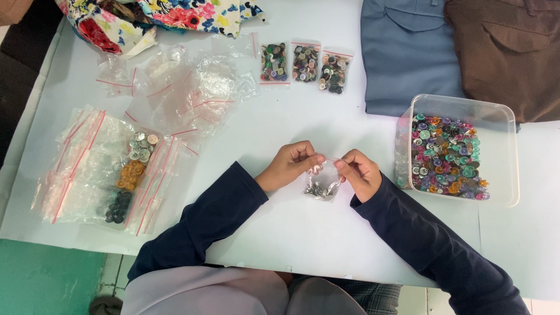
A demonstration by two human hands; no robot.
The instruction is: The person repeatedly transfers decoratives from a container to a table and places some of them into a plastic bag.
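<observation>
Far left on the white table (280,233), a heap of clear zip bags (105,169) holds sorted buttons. At the middle, the left hand (290,165) and right hand (359,173) pinch the top edge of a small clear bag (322,185), fingers closed on it; inside are what look like metal buttons. Right stands a plastic tub (501,151) of coloured buttons.

Between my left hand (290,165) and right hand (357,171) is a thin, clear, glossy plastic bag (322,182) of shiny metal buttons (318,189). The table (303,233) looks smooth, matt white. The tub (504,157) is clear plastic, filled with glossy coloured buttons. My sleeves (216,216) are matt dark cloth.
</observation>
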